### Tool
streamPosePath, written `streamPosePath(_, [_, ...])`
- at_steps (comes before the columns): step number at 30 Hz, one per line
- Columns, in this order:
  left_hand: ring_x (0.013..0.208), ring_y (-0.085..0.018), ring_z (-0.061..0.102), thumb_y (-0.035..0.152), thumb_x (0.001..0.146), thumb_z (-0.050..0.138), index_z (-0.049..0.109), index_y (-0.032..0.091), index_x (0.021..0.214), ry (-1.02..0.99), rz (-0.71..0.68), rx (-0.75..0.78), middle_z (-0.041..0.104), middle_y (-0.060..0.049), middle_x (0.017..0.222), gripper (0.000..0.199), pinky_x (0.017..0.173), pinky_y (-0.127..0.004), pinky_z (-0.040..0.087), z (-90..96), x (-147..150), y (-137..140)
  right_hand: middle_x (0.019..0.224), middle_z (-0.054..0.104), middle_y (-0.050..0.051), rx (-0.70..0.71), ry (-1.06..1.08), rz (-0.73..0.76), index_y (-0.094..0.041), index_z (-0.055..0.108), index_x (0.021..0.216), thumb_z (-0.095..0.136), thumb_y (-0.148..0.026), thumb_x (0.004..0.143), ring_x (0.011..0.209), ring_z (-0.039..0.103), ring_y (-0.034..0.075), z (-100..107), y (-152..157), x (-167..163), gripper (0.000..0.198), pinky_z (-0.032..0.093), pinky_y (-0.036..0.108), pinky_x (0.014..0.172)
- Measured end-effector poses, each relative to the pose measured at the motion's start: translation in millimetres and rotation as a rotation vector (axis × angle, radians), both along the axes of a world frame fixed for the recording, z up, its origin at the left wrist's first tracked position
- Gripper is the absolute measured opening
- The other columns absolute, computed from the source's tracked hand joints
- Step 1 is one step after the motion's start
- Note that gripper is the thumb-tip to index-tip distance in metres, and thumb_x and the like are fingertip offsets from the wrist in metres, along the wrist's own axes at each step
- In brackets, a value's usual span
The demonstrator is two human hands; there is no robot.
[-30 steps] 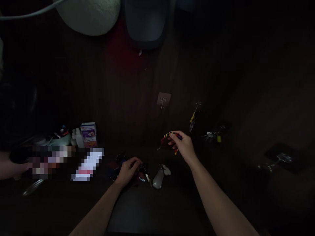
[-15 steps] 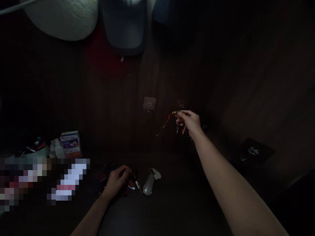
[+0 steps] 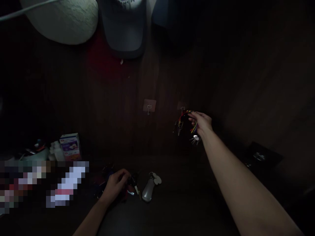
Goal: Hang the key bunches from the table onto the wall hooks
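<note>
My right hand (image 3: 200, 123) pinches a braided cord keychain (image 3: 188, 112) in red, yellow and blue, close to a wall hook (image 3: 182, 108). Small keys (image 3: 179, 128) dangle from the cord's left end, below that hook; whether the cord touches it I cannot tell. Beneath my right fingers hangs another cluster of keys (image 3: 195, 139). Down on the dark surface, my left hand (image 3: 118, 183) is closed at the edge of a bunch of keys (image 3: 135, 185), partly hidden by the fingers. Beside it lies a grey shoehorn-shaped fob (image 3: 148, 190) with a pale tag (image 3: 157, 179).
A bare wall hook (image 3: 149, 107) is left of my right hand. Caps (image 3: 125, 36) and a pale hat (image 3: 66, 21) hang above. Small boxes (image 3: 70, 146) and white bottles (image 3: 57, 150) stand at left. A dark plate with a hook (image 3: 259, 155) is at right.
My right hand has moved right with the braided cord, and the cord's free end has swung from the left to just under the right hook. My left hand stays almost in place.
</note>
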State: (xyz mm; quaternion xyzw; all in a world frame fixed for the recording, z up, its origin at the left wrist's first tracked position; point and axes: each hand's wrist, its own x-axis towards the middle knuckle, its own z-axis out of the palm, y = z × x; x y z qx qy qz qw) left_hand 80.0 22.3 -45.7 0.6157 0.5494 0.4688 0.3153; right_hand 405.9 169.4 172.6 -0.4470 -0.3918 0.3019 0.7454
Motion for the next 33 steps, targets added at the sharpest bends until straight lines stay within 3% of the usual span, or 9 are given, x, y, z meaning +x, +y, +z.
streamPosePath(10, [0.055,-0.016,0.054,0.049,0.079,0.047,0.062,0.02,0.07,0.018,-0.005,-0.024,0.058,0.002,0.055,0.034,0.05,-0.022,0.038,1.5,0.3,0.3,0.061,0.067,-0.003,-0.081,0.12,0.069,-0.019,0.06,0.079,0.063,-0.02,0.073,0.04,0.056,0.007,-59.0,2.9,-5.6,0.007,0.036,0.013,0.032])
streamPosePath(20, [0.055,-0.015,0.054,0.048,0.079,0.048,0.061,0.02,0.067,0.01,0.003,-0.003,0.059,0.002,0.056,0.034,0.05,-0.022,0.039,1.0,0.9,-0.3,0.061,0.066,-0.005,-0.082,0.152,0.138,-0.022,0.058,0.079,0.07,-0.032,0.065,0.045,0.058,0.009,-119.7,-3.8,-30.1,0.021,0.042,0.016,0.036])
streamPosePath(28, [0.052,-0.013,0.052,0.045,0.078,0.049,0.062,0.019,0.069,0.013,0.009,0.003,0.054,0.003,0.053,0.031,0.049,-0.021,0.037,-0.8,0.2,0.9,0.07,0.068,-0.004,-0.073,0.262,0.185,-0.022,0.057,0.078,0.07,-0.026,0.063,0.064,0.066,0.01,-155.6,-16.9,-40.4,0.02,0.054,0.021,0.06])
streamPosePath(33, [0.051,-0.013,0.052,0.046,0.078,0.049,0.062,0.019,0.069,-0.003,0.014,-0.005,0.056,0.003,0.053,0.031,0.048,-0.021,0.037,-0.2,0.8,0.0,0.076,0.069,-0.003,-0.071,0.302,0.192,-0.024,0.058,0.084,0.071,-0.029,0.064,0.072,0.068,0.012,-170.7,-27.6,-44.1,0.024,0.055,0.024,0.063])
